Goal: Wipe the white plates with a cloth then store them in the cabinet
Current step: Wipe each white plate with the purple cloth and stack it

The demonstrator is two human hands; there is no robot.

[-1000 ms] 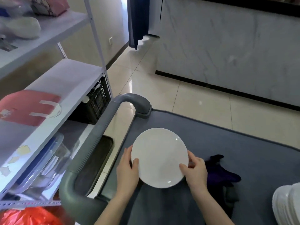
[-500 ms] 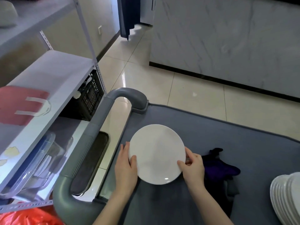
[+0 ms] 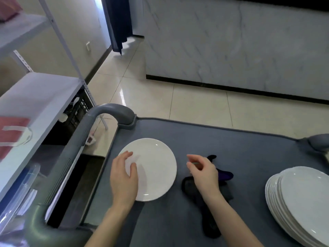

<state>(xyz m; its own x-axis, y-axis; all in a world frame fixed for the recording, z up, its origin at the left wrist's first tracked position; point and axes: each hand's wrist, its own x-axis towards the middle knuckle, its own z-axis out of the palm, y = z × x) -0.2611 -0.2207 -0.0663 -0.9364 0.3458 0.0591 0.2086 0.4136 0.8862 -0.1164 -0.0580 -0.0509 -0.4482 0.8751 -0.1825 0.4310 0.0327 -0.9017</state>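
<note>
Both hands are empty, the left hand (image 3: pixel 124 177) spread on the plate (image 3: pixel 151 168), right hand (image 3: pixel 203 171) loosely curled at three o'clock: a careless push could slide it off the tabletop (image 3: pixel 231 143)

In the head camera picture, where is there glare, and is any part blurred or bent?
Head view: window glare streaks the glossy beige floor tiles; small highlights dot the round white plate; the left hand looks slightly motion-blurred; the white metal shelf post leans from wide-angle distortion.

White plate (image 3: pixel 153 168) lies flat; plate stack (image 3: pixel 300 200) right; dark cloth (image 3: pixel 223 175), seemingly crumpled, between.
</note>
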